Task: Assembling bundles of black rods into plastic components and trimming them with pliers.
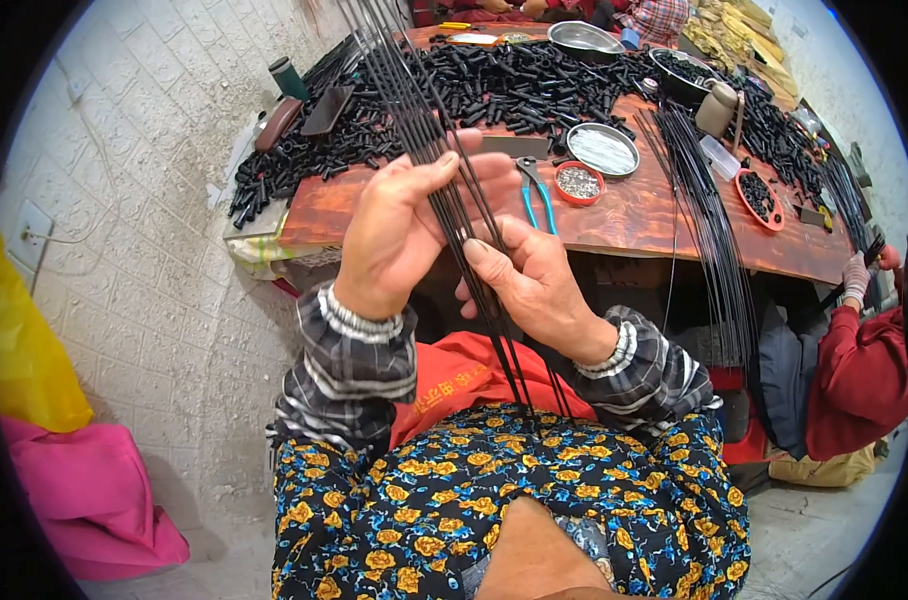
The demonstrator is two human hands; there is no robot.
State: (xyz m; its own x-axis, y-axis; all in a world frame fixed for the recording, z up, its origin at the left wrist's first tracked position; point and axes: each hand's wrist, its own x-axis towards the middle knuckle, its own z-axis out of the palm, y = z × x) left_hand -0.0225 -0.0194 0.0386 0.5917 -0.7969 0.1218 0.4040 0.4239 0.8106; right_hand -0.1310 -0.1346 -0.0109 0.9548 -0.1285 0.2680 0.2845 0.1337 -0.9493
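Note:
A bundle of long, thin black rods (406, 105) slants across the middle, from the far edge of the table down to my lap. My left hand (399, 220) holds it across the palm, the thumb pressed over the rods and the fingertips extended behind them. Lower down, my right hand (539, 285) grips the rods between thumb and fingers; a small pale spot shows at its thumb tip. The lower rod ends reach the floral apron (424, 490). Beyond my hands lie blue-handled pliers (546, 205) and a red dish (580, 184) of small metal pieces.
Black tubular parts (514, 85) are heaped across the wooden table (324, 205). A metal bowl (602, 150) holds white strips. More black rods (709, 215) overhang the table's near edge. At right, a co-worker's gloved hand (855, 277) is near the table; other people sit opposite.

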